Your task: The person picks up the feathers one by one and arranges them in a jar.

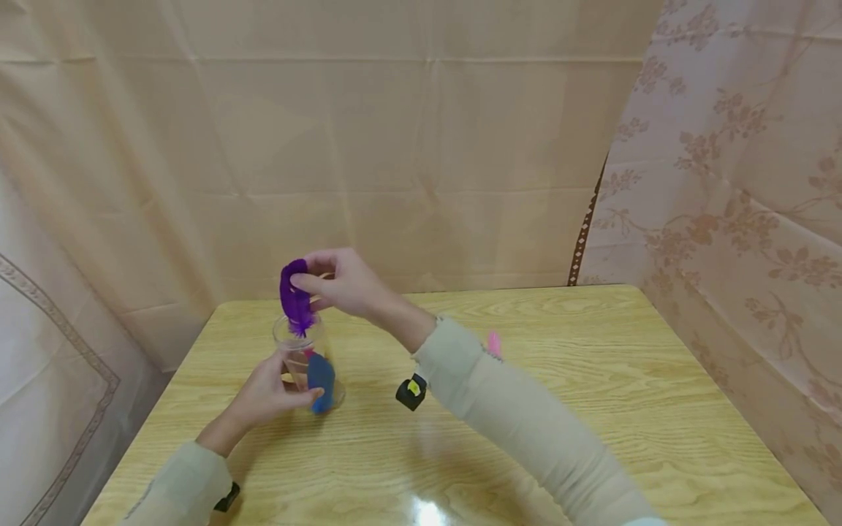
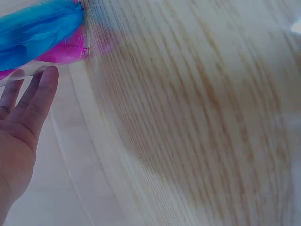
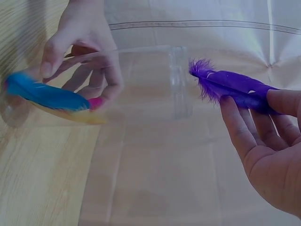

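A clear jar (image 1: 278, 332) stands toward the table's left side, its mouth facing up. My left hand (image 1: 272, 394) grips it around the lower part, thumb at the front. Through its wall show a blue feather (image 1: 320, 383), a magenta feather (image 2: 66, 52) in the left wrist view, and a yellow feather (image 3: 77, 116) in the right wrist view. Between thumb and fingers, my right hand (image 1: 347, 283) pinches a purple feather (image 1: 294, 292). Its fluffy end points down at the jar's mouth, just outside the rim in the right wrist view.
On the wooden table (image 1: 592, 380), a small pink object (image 1: 495, 343) lies partly hidden behind the right sleeve. Black wrist devices show beside the right sleeve (image 1: 411, 392) and the left cuff. Beige and floral cloths hang behind the table and at its sides.
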Demonstrator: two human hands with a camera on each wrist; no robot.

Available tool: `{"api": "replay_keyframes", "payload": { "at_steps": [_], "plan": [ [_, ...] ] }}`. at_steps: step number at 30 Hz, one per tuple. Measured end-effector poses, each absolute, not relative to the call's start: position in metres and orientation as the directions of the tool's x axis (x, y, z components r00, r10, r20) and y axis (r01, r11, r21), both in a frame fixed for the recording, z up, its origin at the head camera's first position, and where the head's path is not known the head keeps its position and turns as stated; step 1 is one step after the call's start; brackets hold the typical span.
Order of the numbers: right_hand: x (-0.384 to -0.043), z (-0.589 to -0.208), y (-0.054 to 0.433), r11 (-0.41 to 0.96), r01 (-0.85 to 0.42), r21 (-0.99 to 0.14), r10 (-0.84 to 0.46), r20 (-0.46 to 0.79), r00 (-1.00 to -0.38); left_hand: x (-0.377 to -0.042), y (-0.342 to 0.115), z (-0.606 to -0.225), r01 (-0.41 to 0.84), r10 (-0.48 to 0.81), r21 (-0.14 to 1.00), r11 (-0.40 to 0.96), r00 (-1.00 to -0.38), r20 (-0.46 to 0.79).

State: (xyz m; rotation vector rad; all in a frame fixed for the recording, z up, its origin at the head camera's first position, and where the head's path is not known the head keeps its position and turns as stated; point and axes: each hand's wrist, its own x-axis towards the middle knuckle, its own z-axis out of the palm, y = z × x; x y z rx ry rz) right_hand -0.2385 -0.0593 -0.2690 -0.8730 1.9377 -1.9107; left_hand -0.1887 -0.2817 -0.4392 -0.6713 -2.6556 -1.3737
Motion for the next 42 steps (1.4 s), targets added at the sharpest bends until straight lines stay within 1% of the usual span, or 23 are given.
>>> {"api": "replay_keyframes", "payload": {
  "at_steps": [8, 17, 24, 32, 42],
  "plan": [
    [-0.237, -0.280, -0.065, -0.021, -0.211, -0.977, -0.599, 0.182, -0.780, -0.190, -0.284, -0.439, 0.412, 0.350, 0.757, 0.506, -0.901, 0.257],
    [-0.237, -0.287, -0.066, -0.006, -0.211, -0.977, -0.621, 0.169, -0.765, -0.189, -0.284, -0.438, 0.412, 0.356, 0.769, 0.489, -0.899, 0.255],
    [-0.236, -0.287, -0.065, 0.014, -0.241, -0.970, -0.629, 0.179, -0.757, -0.189, -0.283, -0.437, 0.393, 0.348, 0.773, 0.498, -0.907, 0.237],
    [-0.235, -0.287, -0.066, -0.016, -0.260, -0.966, -0.626, 0.212, -0.751, -0.188, -0.282, -0.436, 0.384, 0.345, 0.779, 0.497, -0.910, 0.229],
    [-0.234, -0.286, -0.066, 0.028, -0.301, -0.953, -0.619, 0.220, -0.754, -0.187, -0.281, -0.433, 0.390, 0.346, 0.781, 0.488, -0.908, 0.237]
  ]
}}
